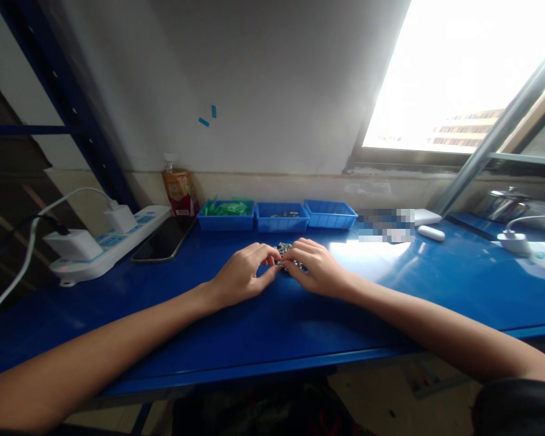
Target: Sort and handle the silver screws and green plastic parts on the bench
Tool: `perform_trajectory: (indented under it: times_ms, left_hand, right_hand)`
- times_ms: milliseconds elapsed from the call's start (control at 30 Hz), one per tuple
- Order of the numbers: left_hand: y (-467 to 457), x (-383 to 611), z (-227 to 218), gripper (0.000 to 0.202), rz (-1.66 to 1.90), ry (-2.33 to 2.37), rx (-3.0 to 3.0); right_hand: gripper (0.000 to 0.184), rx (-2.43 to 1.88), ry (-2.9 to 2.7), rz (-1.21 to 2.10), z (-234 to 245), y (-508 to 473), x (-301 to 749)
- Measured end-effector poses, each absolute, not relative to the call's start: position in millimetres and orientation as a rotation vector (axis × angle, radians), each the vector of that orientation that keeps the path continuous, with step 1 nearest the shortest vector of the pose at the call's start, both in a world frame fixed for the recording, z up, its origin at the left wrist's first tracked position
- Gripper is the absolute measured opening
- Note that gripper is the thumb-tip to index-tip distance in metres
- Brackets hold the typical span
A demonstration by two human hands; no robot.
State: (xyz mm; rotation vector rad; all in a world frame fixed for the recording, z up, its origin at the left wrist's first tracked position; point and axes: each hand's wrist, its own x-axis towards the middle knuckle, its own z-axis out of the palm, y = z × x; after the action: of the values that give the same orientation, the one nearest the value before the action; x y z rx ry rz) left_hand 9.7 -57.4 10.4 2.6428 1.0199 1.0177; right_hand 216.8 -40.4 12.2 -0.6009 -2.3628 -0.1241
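A small heap of grey metal parts (283,247) lies on the blue table between my two hands; the single pieces are too small to name. My left hand (245,270) is at the heap's left side, thumb and forefinger closed in a pinch at its edge. From the right, my right hand (317,266) reaches over the heap with bent fingers, its thumb and fingertips drawn together close to the left ones. What the fingertips hold is hidden. Behind the hands, the middle blue bin (281,225) contains some small metal pieces.
The left bin (226,222) holds green plastic bags; the right bin (330,219) has a few small bits. A bottle (178,184), a phone (164,239) and a power strip (113,245) stand left. A white case (431,233) and a steel pot (506,204) lie right.
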Motion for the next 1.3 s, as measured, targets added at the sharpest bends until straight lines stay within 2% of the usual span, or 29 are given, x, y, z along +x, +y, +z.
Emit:
perform_trajectory:
  times_ms: [133,367,567,700,900,1033,1200,1300]
  left_hand:
    - [-56.8,9.6,11.8,0.016,0.994,1.074,2.544]
    - [-58.7,11.0,14.2,0.026,0.866,1.037,2.423]
    - [-53.0,7.0,12.8,0.023,0.878,1.163,2.542]
    - [-41.2,1.9,6.8,0.024,0.847,1.293,2.658]
    - [-34.8,0.9,1.2,0.028,0.738,1.36,2.727]
    - [-36.0,1.5,2.9,0.022,0.764,1.374,2.693]
    - [-34.9,-0.6,2.4,0.014,0.794,1.338,2.667]
    - [-34.5,-1.7,2.2,0.014,0.815,1.284,2.663]
  right_hand:
    - [0.009,-0.617,-2.342,-0.078,13.5,-42.1,217.6]
    - [0.01,-0.557,-2.362,-0.169,12.7,-43.6,216.9]
    - [0.015,-0.517,-2.299,-0.234,25.7,-40.0,221.4]
    - [0.005,-0.469,-2.086,-0.36,45.4,-37.4,237.3]
    - [0.014,-0.467,-1.542,-0.66,72.9,-27.1,271.1]
    - [0.013,-0.818,-1.471,-0.723,74.6,2.1,295.2]
    - [0.025,-1.598,-1.851,-0.429,53.0,41.2,321.1]
    - [0.027,-1.655,-2.004,-0.272,44.0,39.0,315.2]
